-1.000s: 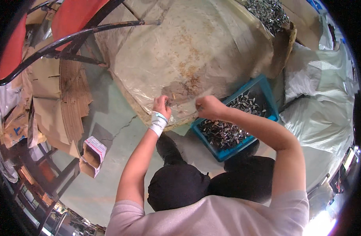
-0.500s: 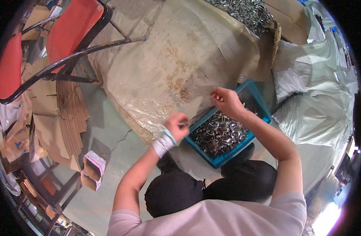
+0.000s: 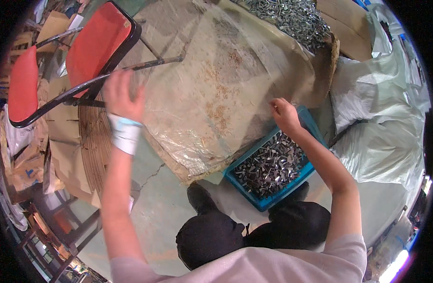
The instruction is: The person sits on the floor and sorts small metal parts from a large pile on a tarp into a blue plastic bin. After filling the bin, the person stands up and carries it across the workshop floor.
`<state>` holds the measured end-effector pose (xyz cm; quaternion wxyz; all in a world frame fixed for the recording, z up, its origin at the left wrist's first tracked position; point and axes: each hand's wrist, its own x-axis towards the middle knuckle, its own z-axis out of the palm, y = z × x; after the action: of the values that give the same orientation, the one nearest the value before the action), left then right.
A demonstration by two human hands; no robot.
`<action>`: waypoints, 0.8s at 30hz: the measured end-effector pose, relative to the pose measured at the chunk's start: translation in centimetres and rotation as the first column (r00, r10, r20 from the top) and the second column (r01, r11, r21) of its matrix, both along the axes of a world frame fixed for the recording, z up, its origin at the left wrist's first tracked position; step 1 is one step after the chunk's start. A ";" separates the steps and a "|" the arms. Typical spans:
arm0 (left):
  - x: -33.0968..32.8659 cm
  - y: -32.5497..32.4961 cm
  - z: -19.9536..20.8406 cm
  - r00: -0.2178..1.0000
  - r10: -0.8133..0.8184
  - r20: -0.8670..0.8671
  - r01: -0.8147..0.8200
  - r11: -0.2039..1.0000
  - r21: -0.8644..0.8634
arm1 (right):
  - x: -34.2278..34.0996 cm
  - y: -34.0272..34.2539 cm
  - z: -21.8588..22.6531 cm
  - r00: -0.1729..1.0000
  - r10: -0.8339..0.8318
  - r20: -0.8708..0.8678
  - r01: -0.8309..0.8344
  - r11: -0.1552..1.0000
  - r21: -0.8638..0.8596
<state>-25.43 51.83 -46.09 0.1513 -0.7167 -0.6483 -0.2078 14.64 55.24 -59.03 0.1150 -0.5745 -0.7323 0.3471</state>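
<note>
My left hand point(image 3: 124, 96), with a pale band round its wrist, reaches out in front of the red folding chair point(image 3: 98, 45). Motion blurs it, but its fingers are spread and nothing shows in them. Over the far corner of a blue plastic bin point(image 3: 261, 203) is my right hand point(image 3: 285, 115), its fingers curled together in a pinch. Whatever they grip, if anything, is too small to make out. Small shiny metal pieces point(image 3: 271, 165) fill much of the bin, which sits by my right foot.
A plastic-covered sheet point(image 3: 178, 118) with scattered brownish bits lies ahead. Beyond it is a heap of metal pieces point(image 3: 297, 21) by cardboard. White sacks point(image 3: 374, 146) stand at the right. Flattened cardboard point(image 3: 91, 146) lies at the left under the chair.
My left hand has swung away from the bin, left and forward toward the chair, and its fingers have opened. My right hand has shifted slightly right, still pinched.
</note>
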 end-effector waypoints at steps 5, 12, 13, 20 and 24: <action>-5.4 3.4 6.5 0.688 0.262 -0.677 -0.426 0.901 -0.084 | -0.7 2.9 -1.3 0.974 0.151 0.169 -0.187 0.956 0.227; -7.5 3.0 6.7 0.698 0.160 -0.698 -0.481 0.827 -0.291 | 2.3 7.0 -3.0 0.928 -0.137 0.347 0.043 0.963 0.266; -7.6 3.0 6.5 0.696 0.158 -0.701 -0.490 0.817 -0.303 | 2.6 7.4 -3.1 0.921 -0.147 0.362 0.052 0.965 0.259; -8.0 3.2 6.3 0.667 0.160 -0.728 -0.549 0.766 -0.335 | 1.5 9.8 -0.3 0.685 -0.412 0.600 0.340 0.910 0.237; -8.4 3.0 6.2 0.666 0.160 -0.729 -0.533 0.785 -0.315 | 1.8 9.6 0.5 0.610 -0.515 0.603 0.498 0.840 0.214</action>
<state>-33.82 54.83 -39.94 0.2181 -0.6120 -0.7092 0.2737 16.47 64.87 -58.49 -0.0405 -0.8386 -0.5381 0.0744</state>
